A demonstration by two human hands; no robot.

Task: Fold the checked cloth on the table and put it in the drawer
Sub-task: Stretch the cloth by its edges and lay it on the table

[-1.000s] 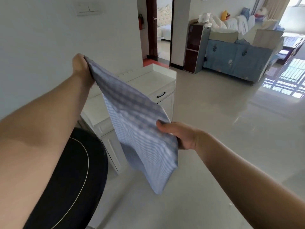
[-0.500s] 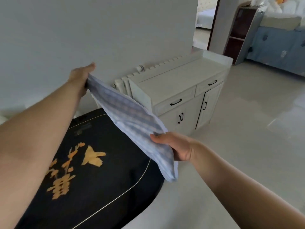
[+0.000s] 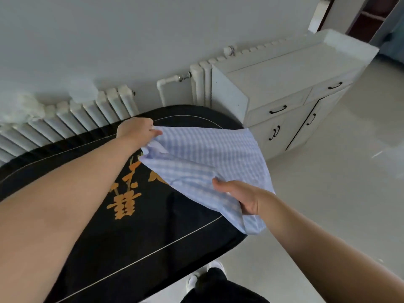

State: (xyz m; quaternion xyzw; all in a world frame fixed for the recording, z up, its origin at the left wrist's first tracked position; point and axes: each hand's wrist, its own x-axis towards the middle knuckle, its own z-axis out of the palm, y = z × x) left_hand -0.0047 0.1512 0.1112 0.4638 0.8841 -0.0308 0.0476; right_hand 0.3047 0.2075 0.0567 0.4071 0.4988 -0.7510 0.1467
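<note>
Checked cloth [image 3: 209,154] pinched by both hands' fingers | black table [image 3: 135,241] | white cabinet [image 3: 290,84], radiator [image 3: 72,114]

A plain pale grey wall [image 3: 131,36] backs a white ribbed radiator [image 3: 72,114]. A white wooden cabinet with black handles [image 3: 290,84] stands on glossy pale, possibly tiled, floor [image 3: 338,193].

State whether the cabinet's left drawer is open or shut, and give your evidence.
Shut: the left drawer front sits flush with the cabinet face, its handle in line with the neighbouring drawer's.
</note>
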